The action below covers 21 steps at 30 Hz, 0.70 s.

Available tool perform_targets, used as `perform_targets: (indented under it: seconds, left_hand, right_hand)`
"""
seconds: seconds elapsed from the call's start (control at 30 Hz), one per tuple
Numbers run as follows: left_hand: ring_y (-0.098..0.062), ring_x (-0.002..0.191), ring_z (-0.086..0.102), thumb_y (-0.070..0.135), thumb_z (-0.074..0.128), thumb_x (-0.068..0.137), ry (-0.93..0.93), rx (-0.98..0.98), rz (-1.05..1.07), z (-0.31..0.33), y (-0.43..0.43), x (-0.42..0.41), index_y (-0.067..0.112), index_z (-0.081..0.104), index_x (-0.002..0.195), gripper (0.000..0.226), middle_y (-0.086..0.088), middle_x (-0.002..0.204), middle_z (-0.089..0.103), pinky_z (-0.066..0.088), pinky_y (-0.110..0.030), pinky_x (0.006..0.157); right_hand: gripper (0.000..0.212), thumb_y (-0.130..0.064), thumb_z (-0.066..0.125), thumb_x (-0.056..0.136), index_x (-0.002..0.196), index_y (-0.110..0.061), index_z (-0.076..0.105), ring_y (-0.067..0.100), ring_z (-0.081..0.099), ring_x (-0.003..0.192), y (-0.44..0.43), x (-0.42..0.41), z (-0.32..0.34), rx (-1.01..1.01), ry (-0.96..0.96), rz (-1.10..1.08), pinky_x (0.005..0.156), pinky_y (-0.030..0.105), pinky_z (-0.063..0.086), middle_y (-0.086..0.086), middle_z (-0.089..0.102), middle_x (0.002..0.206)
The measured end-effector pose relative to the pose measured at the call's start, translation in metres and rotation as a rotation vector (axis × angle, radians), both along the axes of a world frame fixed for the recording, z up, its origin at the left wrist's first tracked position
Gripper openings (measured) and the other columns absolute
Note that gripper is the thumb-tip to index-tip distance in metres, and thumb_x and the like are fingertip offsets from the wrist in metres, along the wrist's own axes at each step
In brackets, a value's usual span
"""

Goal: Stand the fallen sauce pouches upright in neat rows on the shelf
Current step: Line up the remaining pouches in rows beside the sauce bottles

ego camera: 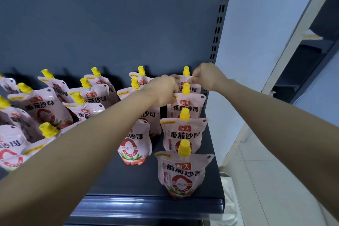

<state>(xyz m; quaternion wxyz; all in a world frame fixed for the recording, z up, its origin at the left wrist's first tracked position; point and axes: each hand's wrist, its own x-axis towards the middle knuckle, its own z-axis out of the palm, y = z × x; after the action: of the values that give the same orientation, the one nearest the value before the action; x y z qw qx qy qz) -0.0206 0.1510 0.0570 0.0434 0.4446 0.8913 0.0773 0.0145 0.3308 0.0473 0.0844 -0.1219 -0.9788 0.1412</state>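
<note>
Pink sauce pouches with yellow caps stand on a dark shelf. Along the right edge runs a row of upright pouches, the front one near the shelf lip, another behind it. My left hand grips the top left corner of the third pouch in that row. My right hand pinches the upper right corner of the rearmost pouch by the back panel. A pouch stands in the middle under my left forearm. Several pouches at the left lean at different angles.
The shelf's dark back panel rises behind the pouches, with a slotted upright at its right end. Right of the shelf are a pale wall, a tiled floor and another dark rack. Bare shelf lies front centre.
</note>
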Motion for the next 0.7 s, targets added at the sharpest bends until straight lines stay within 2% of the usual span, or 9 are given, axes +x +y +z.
perform_targets:
  seconds: [0.1, 0.2, 0.37, 0.5, 0.6, 0.7]
  left_hand:
    - [-0.026, 0.065, 0.047, 0.021, 0.072, 0.075, 0.013, 0.008, 0.003, 0.000, 0.002, -0.001, 0.020, 0.045, 0.049, 0.037, 0.002, 0.058, 0.043, 0.032, -0.028, 0.053]
    - [-0.026, 0.065, 0.047, 0.022, 0.073, 0.074, 0.011, 0.001, 0.005, 0.000, 0.004, -0.004, 0.019, 0.046, 0.050, 0.037, 0.001, 0.057, 0.043, 0.035, -0.028, 0.055]
    - [-0.023, 0.062, 0.046, 0.021, 0.073, 0.074, 0.009, -0.011, -0.017, 0.000, 0.005, -0.005, 0.019, 0.048, 0.050, 0.035, 0.003, 0.056, 0.043, 0.031, -0.026, 0.050]
    - [-0.025, 0.065, 0.049, 0.021, 0.073, 0.074, -0.011, -0.009, -0.031, -0.001, 0.003, -0.006, 0.011, 0.058, 0.060, 0.023, 0.001, 0.060, 0.047, 0.032, -0.026, 0.052]
    - [-0.025, 0.066, 0.049, 0.021, 0.073, 0.074, -0.036, -0.029, -0.040, -0.001, 0.003, -0.006, 0.006, 0.063, 0.069, 0.019, -0.005, 0.068, 0.053, 0.031, -0.026, 0.051]
    - [-0.022, 0.061, 0.046, 0.020, 0.072, 0.074, -0.042, -0.080, -0.038, -0.002, 0.002, -0.008, 0.013, 0.054, 0.059, 0.025, -0.002, 0.063, 0.050, 0.030, -0.024, 0.048]
  right_hand:
    - [0.044, -0.027, 0.061, 0.089, 0.052, -0.008, 0.049, 0.023, 0.042, 0.056, -0.001, -0.002, -0.003, 0.049, 0.023, -0.003, 0.056, 0.031, 0.033, 0.003, 0.039, 0.052]
    - [0.037, -0.028, 0.061, 0.089, 0.065, 0.001, 0.062, 0.023, 0.043, 0.059, 0.002, -0.003, -0.005, 0.023, 0.049, 0.007, 0.060, 0.033, 0.037, 0.003, 0.041, 0.056]
    - [0.041, -0.024, 0.064, 0.088, 0.053, -0.008, 0.052, 0.018, 0.035, 0.053, 0.007, -0.003, -0.005, -0.125, 0.058, 0.065, 0.058, 0.031, 0.033, 0.002, 0.037, 0.053]
    - [0.030, -0.019, 0.064, 0.088, 0.069, 0.003, 0.067, 0.022, 0.045, 0.062, 0.007, -0.003, -0.009, -0.198, 0.101, 0.056, 0.063, 0.030, 0.037, 0.017, 0.054, 0.065]
    - [0.024, -0.018, 0.064, 0.089, 0.079, 0.003, 0.072, 0.028, 0.055, 0.071, 0.005, -0.006, -0.011, -0.189, 0.132, 0.058, 0.068, 0.033, 0.045, 0.015, 0.064, 0.074]
    - [0.022, -0.018, 0.064, 0.089, 0.085, 0.001, 0.074, 0.033, 0.063, 0.083, 0.004, -0.007, -0.013, -0.194, 0.156, 0.070, 0.079, 0.041, 0.052, 0.018, 0.071, 0.086]
